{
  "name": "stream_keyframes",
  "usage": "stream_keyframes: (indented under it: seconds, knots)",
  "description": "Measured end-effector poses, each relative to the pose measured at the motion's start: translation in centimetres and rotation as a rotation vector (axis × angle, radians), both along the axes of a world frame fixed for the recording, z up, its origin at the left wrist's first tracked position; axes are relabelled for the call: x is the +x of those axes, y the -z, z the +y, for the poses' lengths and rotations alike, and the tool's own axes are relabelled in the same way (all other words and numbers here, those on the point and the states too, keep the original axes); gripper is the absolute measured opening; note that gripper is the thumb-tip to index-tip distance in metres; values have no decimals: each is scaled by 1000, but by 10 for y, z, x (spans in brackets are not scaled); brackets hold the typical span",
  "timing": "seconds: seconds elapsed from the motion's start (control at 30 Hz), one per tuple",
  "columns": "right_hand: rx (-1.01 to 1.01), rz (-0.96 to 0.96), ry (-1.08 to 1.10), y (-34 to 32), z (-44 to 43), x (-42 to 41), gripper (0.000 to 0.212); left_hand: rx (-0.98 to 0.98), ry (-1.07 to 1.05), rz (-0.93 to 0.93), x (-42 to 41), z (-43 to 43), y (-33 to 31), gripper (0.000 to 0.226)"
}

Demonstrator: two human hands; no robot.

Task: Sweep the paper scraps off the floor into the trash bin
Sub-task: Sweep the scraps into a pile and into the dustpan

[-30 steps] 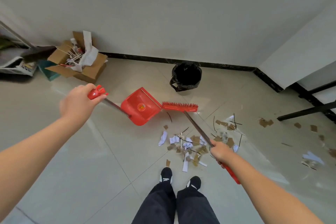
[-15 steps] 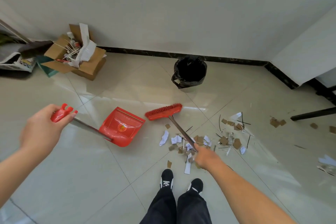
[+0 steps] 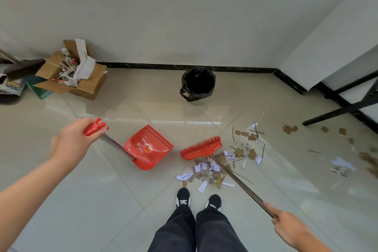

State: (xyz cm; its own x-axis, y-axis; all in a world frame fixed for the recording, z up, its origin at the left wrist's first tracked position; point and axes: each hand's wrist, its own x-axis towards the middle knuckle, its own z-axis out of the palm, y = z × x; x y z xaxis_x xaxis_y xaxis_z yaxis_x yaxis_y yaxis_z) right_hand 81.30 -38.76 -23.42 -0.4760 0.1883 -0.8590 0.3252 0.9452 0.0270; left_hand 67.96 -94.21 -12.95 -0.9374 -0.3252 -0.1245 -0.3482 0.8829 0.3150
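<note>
Red broom (image 3: 201, 148), head at paper scraps (image 3: 210, 171) — well beyond right grip (image 3: 290, 229)

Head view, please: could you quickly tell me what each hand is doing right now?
Left hand: closed, holding the dustpan by the red grip of its handle.
Right hand: closed, holding the broom by its handle.

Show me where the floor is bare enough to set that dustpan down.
Bare floor lies between the dustpan and the cardboard box, and between the dustpan and the trash bin. Right of the broom, paper scraps crowd it, up to the shoes.
</note>
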Motion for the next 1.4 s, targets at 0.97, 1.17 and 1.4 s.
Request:
stream_keyframes:
  seconds: [0.97,1.17,1.4]
  knots:
    - [-292,324,1438,-19,211,-252,31,-175,789,-34,-153,335,28,51]
    - [-289,263,1529,33,315,-324,37,-117,778,-42,-195,378,72,46]
    - [-266,237,1281,59,371,-359,41,-176,865,-31,-226,447,78,19]
